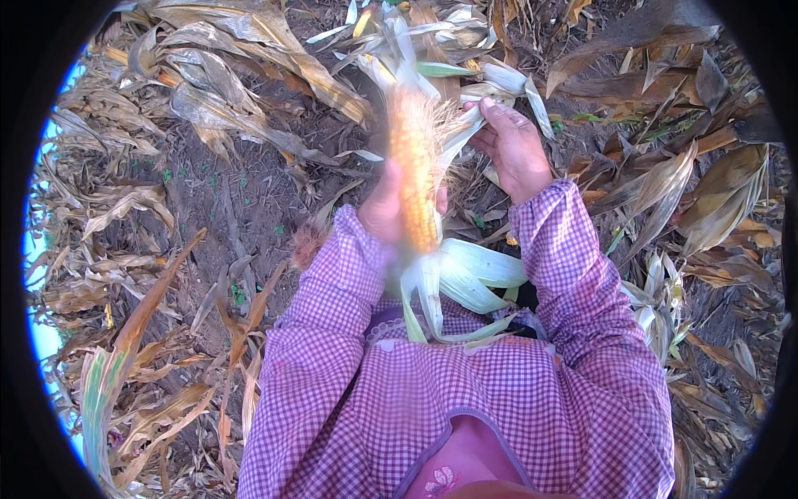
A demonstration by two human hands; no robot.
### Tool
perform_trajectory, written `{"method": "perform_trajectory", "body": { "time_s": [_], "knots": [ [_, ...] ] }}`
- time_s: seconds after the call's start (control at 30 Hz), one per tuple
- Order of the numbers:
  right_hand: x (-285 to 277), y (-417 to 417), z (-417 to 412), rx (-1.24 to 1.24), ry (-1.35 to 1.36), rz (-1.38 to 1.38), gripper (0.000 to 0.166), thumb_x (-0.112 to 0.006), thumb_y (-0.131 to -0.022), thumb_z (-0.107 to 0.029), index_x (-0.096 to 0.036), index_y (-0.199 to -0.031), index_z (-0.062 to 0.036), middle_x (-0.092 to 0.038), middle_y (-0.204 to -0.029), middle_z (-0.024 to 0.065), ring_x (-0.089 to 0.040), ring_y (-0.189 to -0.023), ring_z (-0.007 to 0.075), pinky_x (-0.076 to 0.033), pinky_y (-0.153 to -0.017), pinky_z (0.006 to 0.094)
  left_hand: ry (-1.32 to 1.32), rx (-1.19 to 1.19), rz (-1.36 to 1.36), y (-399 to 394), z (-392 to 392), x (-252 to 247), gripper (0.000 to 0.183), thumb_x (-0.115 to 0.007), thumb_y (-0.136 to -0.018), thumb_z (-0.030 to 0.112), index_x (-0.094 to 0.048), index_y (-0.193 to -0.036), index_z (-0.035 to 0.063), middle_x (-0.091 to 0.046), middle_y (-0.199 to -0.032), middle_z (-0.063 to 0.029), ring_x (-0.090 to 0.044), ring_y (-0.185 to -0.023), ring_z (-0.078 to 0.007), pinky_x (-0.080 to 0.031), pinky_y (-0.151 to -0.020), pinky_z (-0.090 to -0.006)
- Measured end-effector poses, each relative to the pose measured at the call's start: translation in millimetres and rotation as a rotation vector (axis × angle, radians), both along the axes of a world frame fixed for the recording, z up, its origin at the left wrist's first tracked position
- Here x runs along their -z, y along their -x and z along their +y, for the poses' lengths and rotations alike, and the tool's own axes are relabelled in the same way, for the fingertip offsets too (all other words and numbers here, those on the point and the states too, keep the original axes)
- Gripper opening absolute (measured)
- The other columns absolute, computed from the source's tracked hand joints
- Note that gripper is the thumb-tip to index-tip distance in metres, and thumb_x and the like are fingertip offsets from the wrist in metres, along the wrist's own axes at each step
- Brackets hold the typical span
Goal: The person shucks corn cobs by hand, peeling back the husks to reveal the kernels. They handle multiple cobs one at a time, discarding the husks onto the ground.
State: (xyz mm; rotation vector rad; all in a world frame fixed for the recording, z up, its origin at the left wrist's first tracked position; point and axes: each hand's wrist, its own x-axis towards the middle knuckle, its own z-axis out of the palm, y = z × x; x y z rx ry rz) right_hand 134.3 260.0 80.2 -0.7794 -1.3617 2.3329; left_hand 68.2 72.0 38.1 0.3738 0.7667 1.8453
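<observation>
My left hand (388, 203) is wrapped around a yellow corn cob (413, 168), which stretches up and away from me with brown silk at its far end. Pale green husk leaves (471, 274) hang peeled back from the cob's near end, over my checked clothing. To the right of the cob, my right hand (508, 140) pinches a pale husk strip (460, 138) between thumb and fingers. Part of the left fingers is hidden behind the cob.
Dry corn leaves (218, 112) lie over brown soil (249, 187) on the left. More husks, with bits of yellow corn among them, lie beyond the cob. Large dry leaves (723, 193) and a pale husk bunch (661, 299) are on the right.
</observation>
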Motion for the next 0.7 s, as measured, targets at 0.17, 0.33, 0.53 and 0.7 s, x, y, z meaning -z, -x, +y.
{"method": "perform_trajectory", "body": {
  "time_s": [0.17,0.33,0.53,0.7],
  "knots": [
    [-15.3,-3.0,-7.4,0.024,0.021,0.133,0.028,-0.051,-0.098,-0.024,-0.061,-0.105,0.0008,-0.067,-0.101,0.0124,-0.064,-0.095,0.0214,-0.048,-0.091,0.0340,-0.090,-0.115,-0.179,13.4,-2.8,-0.3,0.080,-0.052,-0.080,0.070,-0.041,-0.134,0.0113,-0.059,-0.109,-0.0106,-0.059,-0.080,-0.0220,-0.050,-0.071,-0.0374],
    [-22.9,-1.6,-20.5,0.010,0.001,0.256,0.026,-0.047,-0.100,-0.022,-0.058,-0.106,0.0018,-0.065,-0.104,0.0148,-0.063,-0.102,0.0245,-0.048,-0.094,0.0374,0.024,-0.238,-0.245,16.7,-0.6,-4.4,0.060,-0.055,-0.089,0.054,-0.046,-0.130,0.0104,-0.059,-0.114,-0.0122,-0.060,-0.082,-0.0236,-0.051,-0.075,-0.0387],
    [-19.8,-2.1,-29.9,-0.092,0.077,0.287,0.027,-0.046,-0.100,-0.025,-0.058,-0.102,-0.0012,-0.066,-0.097,0.0115,-0.063,-0.102,0.0245,-0.044,-0.096,0.0382,-0.034,-0.221,-0.198,23.4,-0.9,-6.4,0.064,-0.054,-0.090,0.049,-0.041,-0.133,0.0036,-0.053,-0.127,-0.0165,-0.055,-0.115,-0.0292,-0.044,-0.100,-0.0428],
    [2.7,-4.8,-11.6,-0.083,0.157,0.143,0.025,-0.042,-0.101,-0.027,-0.057,-0.095,-0.0074,-0.062,-0.083,0.0030,-0.062,-0.098,0.0223,-0.042,-0.093,0.0372,-0.114,-0.384,-0.220,29.7,-3.5,-24.6,0.059,-0.062,-0.087,0.044,-0.044,-0.128,0.0058,-0.055,-0.123,-0.0143,-0.057,-0.111,-0.0287,-0.046,-0.098,-0.0456]
  ]
}}
